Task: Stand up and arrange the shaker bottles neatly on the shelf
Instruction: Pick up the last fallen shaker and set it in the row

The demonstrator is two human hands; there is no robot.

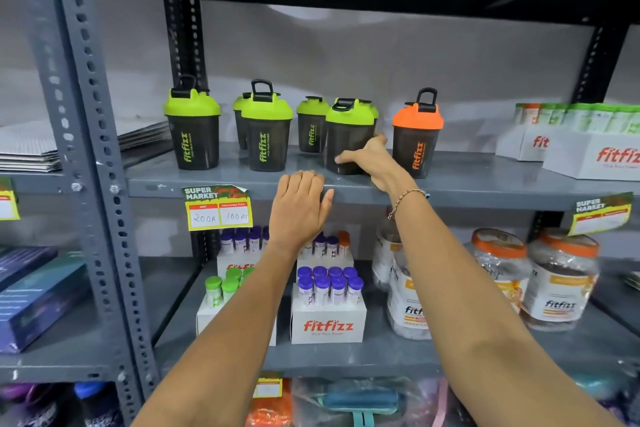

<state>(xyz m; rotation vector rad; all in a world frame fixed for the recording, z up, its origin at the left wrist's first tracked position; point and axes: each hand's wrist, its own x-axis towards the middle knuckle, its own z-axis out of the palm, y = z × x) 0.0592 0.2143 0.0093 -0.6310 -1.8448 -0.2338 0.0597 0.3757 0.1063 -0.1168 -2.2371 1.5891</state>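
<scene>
Grey metal shelf [485,184] carries six shakers, all upright. Landmark: the orange-lid shaker [417,137], standing toward the front edge.

Just left of it stands a green-lid shaker [346,135] with its logo turned away. The right hand [372,159] is wrapped around its lower body, thumb across the front and fingers curled round the far side, between it and the orange-lid shaker. The shaker's base sits on the shelf. A bead bracelet [407,199] is on that wrist.

Further left of the orange-lid shaker, a small green shaker [311,125] stands toward the back. Beyond it is a front shaker [266,133] with another [241,121] partly hidden behind it. The far-left shaker [192,130] stands apart from these.

The left hand [299,208] rests on the shelf's front lip, below and left of the orange-lid shaker, fingers together and bent over the edge, holding nothing.

White boxes [588,156] sit well right of the orange-lid shaker. A price tag [218,208] hangs from the lip, well left.
</scene>
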